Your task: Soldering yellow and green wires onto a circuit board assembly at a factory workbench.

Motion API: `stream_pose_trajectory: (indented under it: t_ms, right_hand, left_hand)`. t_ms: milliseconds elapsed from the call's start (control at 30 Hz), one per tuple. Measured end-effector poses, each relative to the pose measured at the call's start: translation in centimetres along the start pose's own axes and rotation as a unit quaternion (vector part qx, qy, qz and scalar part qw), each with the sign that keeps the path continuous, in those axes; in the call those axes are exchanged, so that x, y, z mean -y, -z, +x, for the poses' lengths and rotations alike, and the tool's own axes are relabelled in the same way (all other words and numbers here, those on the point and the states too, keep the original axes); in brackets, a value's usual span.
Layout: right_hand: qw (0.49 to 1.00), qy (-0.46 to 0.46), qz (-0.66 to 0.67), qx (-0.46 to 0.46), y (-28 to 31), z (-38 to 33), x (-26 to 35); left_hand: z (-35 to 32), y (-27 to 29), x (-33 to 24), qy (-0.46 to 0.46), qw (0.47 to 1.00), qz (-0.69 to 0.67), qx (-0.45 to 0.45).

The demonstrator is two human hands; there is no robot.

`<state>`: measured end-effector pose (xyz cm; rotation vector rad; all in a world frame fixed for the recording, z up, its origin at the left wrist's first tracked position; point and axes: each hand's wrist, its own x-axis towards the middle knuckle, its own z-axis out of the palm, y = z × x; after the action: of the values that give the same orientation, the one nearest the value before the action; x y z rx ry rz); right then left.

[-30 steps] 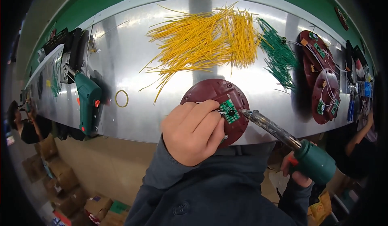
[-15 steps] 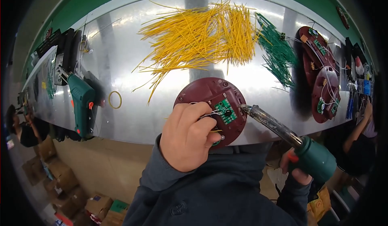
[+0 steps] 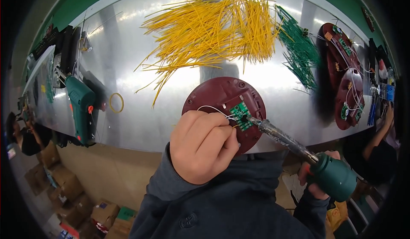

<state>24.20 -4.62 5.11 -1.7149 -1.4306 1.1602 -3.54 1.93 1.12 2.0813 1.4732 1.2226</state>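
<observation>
A round maroon plastic housing (image 3: 209,93) lies at the table's near edge with a small green circuit board (image 3: 237,111) fixed inside it. My left hand (image 3: 200,147) rests over the housing's lower left, thumb and fingers pinched on a thin yellow wire (image 3: 235,127) whose end reaches the board. White wires (image 3: 213,108) run from the board under those fingers. My right hand (image 3: 317,191) is wrapped round the handle of a green soldering gun (image 3: 335,177). Its metal tip is at the board's right side, close to the yellow wire's end; contact cannot be made out.
Piles of cut yellow wires (image 3: 213,34) and green wires (image 3: 299,46) lie farther back. Wired maroon housings (image 3: 351,85) are stacked at right. Another green soldering gun (image 3: 80,106) and a yellow ring (image 3: 116,102) lie left. Cardboard boxes (image 3: 64,179) stand on the floor; other people work at both sides.
The soldering gun's tip has moved left from the housing's right edge onto the board area. My left fingers have shifted up and right, bringing the yellow wire to the board.
</observation>
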Motion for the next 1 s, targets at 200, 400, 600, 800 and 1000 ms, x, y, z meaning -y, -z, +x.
stream_pose_trajectory:
  t_ms: [200,400,600,800,1000]
  right_hand:
    - [0.982,0.069,0.063,0.164,2.8,-0.5,-4.1]
    - [0.979,0.101,0.034,0.173,4.7,-1.2,-6.1]
    - [0.977,0.114,-0.022,0.182,2.8,-0.8,-3.9]
    - [0.989,0.088,-0.102,0.055,1.4,-1.4,-3.5]
    - [0.962,0.124,-0.226,0.087,1.7,-1.2,-3.7]
  left_hand:
    - [-0.1,-0.1,0.3,0.011,1.000,-0.005,-0.010]
    - [-0.2,-0.3,0.5,0.004,1.000,-0.008,-0.016]
    - [-0.3,-0.2,0.9,-0.029,1.000,-0.005,-0.004]
    - [-0.2,-0.2,1.0,-0.037,0.999,-0.007,-0.008]
    - [-0.3,-0.4,0.7,-0.011,1.000,-0.012,-0.020]
